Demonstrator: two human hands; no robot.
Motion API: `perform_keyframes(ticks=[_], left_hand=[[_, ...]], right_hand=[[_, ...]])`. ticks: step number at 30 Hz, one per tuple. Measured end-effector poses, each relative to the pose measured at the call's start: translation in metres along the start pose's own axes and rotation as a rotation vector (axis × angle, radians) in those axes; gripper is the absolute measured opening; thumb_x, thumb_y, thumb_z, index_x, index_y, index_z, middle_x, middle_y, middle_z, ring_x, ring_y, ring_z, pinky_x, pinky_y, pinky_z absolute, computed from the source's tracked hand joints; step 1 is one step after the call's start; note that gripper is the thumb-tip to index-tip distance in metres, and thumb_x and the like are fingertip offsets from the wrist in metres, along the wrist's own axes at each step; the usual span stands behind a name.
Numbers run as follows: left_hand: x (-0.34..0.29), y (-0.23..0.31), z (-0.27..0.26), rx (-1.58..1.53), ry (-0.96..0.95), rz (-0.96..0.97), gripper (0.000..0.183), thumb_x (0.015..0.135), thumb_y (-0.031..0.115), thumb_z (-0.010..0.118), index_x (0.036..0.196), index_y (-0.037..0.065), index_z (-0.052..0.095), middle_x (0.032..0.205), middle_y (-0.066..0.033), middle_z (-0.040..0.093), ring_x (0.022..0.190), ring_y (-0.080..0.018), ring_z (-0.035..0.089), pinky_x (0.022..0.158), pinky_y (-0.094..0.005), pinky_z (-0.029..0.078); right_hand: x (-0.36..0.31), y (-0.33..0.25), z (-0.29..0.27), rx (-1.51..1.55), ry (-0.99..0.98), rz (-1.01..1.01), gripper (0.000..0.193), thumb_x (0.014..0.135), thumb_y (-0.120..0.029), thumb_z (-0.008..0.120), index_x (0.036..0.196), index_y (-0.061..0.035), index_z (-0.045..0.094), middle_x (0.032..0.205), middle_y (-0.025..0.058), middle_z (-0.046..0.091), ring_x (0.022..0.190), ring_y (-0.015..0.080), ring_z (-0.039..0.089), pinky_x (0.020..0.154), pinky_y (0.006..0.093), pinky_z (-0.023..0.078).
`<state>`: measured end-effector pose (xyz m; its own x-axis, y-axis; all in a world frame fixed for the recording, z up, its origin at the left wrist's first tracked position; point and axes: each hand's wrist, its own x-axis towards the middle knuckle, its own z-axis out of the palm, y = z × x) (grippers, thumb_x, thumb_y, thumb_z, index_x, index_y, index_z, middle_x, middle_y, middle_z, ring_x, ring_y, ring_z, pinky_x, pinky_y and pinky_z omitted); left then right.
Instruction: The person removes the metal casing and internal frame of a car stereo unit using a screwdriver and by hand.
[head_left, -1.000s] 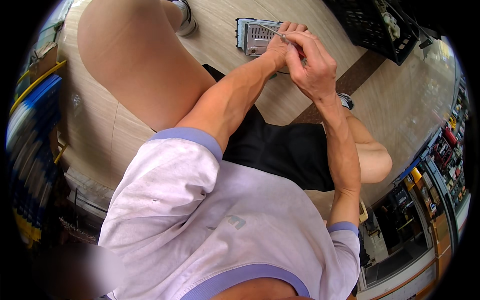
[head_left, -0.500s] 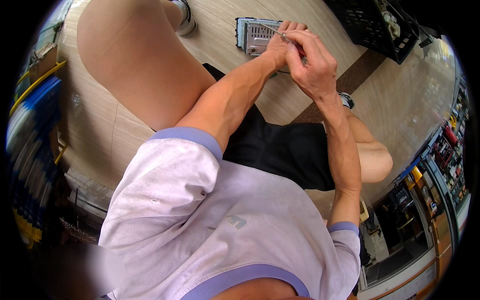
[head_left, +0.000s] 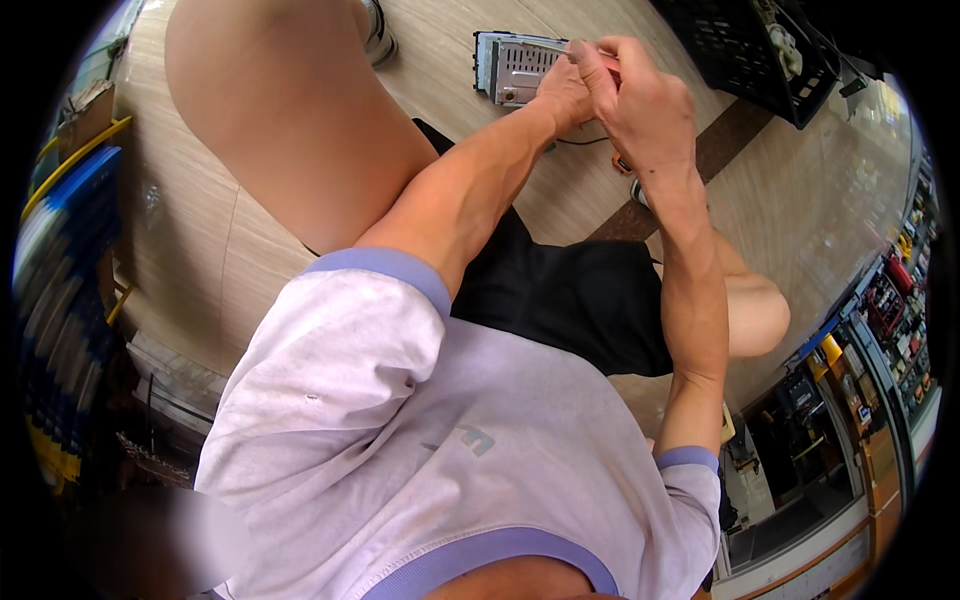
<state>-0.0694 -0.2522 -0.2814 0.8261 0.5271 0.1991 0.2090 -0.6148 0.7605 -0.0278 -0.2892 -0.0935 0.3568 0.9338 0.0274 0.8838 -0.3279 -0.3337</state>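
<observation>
On the floor at the top middle lies a car stereo (head_left: 515, 78), a silver metal box with slotted vents in its upper face. My left hand (head_left: 566, 98) is closed on its right end, with the fingers partly hidden behind my other hand. In my right hand (head_left: 650, 105) I grip the red handle of a screwdriver (head_left: 608, 64). Its thin metal shaft points left over the stereo's far edge. Whether the tip touches the casing I cannot tell.
A dark cable (head_left: 585, 142) runs over the floor by my left wrist. Near my shoe lies a small orange and black object (head_left: 622, 163). A black plastic crate (head_left: 740, 60) stands at the upper right. Stocked shelves (head_left: 890, 310) line the right; blue packages (head_left: 65, 260) hang at the left.
My right hand has moved slightly right and up and turned, with the screwdriver lying lower across the stereo's far edge. The orange object has come into view. My left hand stays at the stereo.
</observation>
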Motion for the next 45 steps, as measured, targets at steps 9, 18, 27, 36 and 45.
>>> perform_keyframes(ticks=[9,18,27,36,45], left_hand=[[-0.002,-0.013,0.040,-0.462,0.072,-0.348,0.030,0.086,0.034,0.058,0.108,0.015,0.067,0.114,-0.0091,0.071,0.114,-0.0274,0.062,0.097,-0.0380,0.046],[-0.006,0.012,-0.004,0.165,-0.093,0.016,0.031,0.092,0.028,0.055,0.117,0.016,0.068,0.122,-0.0100,0.069,0.119,-0.0255,0.061,0.101,-0.0438,0.045],[-0.001,0.010,0.008,-0.247,-0.030,-0.130,0.035,0.092,0.033,0.056,0.120,0.013,0.065,0.129,-0.0114,0.065,0.123,-0.0311,0.057,0.106,-0.0452,0.041],[-0.007,0.029,-0.006,-0.327,0.036,-0.180,0.034,0.093,0.029,0.054,0.123,0.017,0.065,0.129,-0.0074,0.066,0.122,-0.0277,0.058,0.108,-0.0410,0.039],[-0.005,0.009,0.017,-0.134,0.218,0.047,0.035,0.090,0.026,0.056,0.123,0.016,0.062,0.126,-0.0073,0.066,0.120,-0.0288,0.058,0.105,-0.0444,0.041]], right_hand=[[0.009,-0.009,-0.003,0.131,0.053,-0.250,0.017,0.094,-0.019,0.071,0.105,-0.0076,0.065,0.089,0.0146,0.073,0.080,0.0330,0.072,0.066,0.0391,0.057],[0.007,0.003,-0.019,0.193,-0.039,-0.249,0.021,0.095,-0.014,0.068,0.115,-0.0091,0.066,0.099,0.0151,0.071,0.085,0.0346,0.070,0.072,0.0418,0.056],[0.019,-0.007,-0.006,0.269,0.043,-0.245,0.023,0.094,-0.015,0.068,0.116,-0.0082,0.067,0.097,0.0126,0.072,0.082,0.0301,0.072,0.074,0.0365,0.058],[0.011,-0.010,-0.001,0.271,0.145,-0.166,0.027,0.092,-0.007,0.067,0.119,-0.0073,0.068,0.103,0.0131,0.072,0.084,0.0264,0.072,0.074,0.0336,0.058],[0.011,-0.001,0.008,0.279,0.171,-0.179,0.020,0.093,-0.007,0.066,0.113,-0.0066,0.070,0.097,0.0109,0.073,0.083,0.0279,0.072,0.075,0.0328,0.058]])
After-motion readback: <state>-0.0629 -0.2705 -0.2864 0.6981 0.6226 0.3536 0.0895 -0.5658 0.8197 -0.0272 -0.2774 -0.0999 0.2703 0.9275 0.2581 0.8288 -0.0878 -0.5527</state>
